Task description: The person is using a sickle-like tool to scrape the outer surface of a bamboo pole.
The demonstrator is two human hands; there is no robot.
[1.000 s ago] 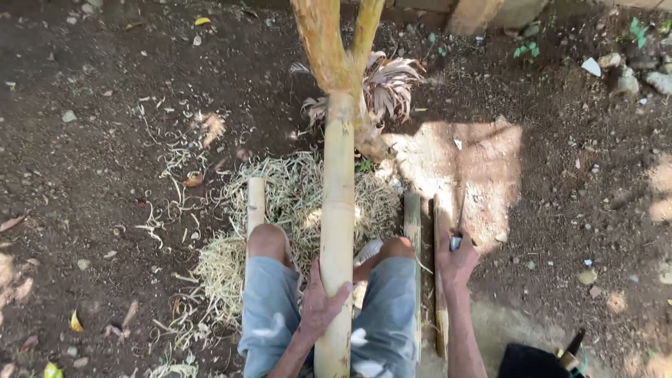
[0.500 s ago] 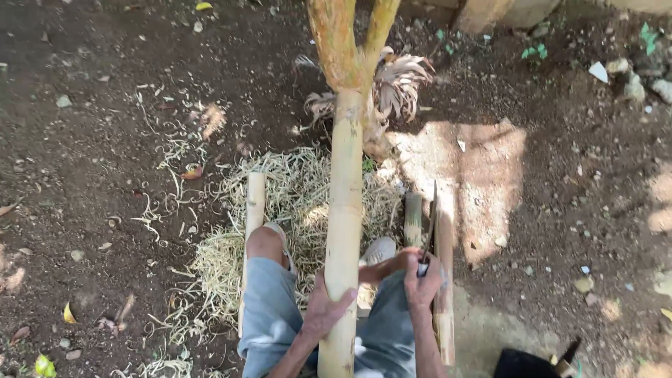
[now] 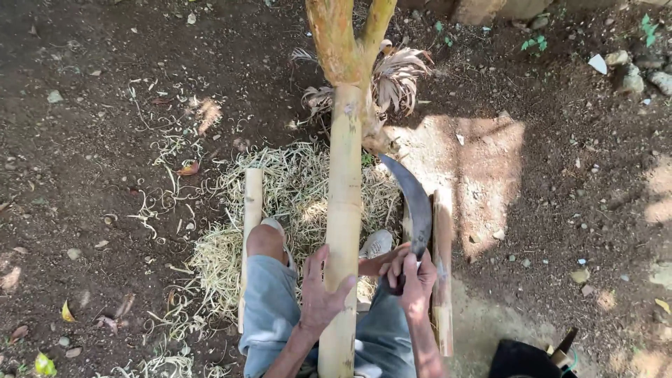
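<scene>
Bamboo pole stands upright between the person's knees, its pale yellow stem running from the bottom edge up to an orange-brown forked top that the frame cuts off. Left hand wraps around the pole low down, fingers closed on its front and thumb pressed to its side. Right hand, just beside the left and on the far side of the pole, is closed around the handle of a curved knife; the dark blade arcs up and away from this hand toward the pole, and its tip seems to meet the stem, though the contact itself is hard to make out. The handle is hidden inside the fist.

Beyond both hands lies a heap of pale shavings on the bare soil. One split bamboo piece lies outside the left knee, another split piece just outside the right hand. A dark object at the lower edge is cut off and cannot be identified.

Half a second ago the right hand was lower and further right, with only a short bit of the knife showing; now it is drawn in close to the pole and the whole blade shows.
</scene>
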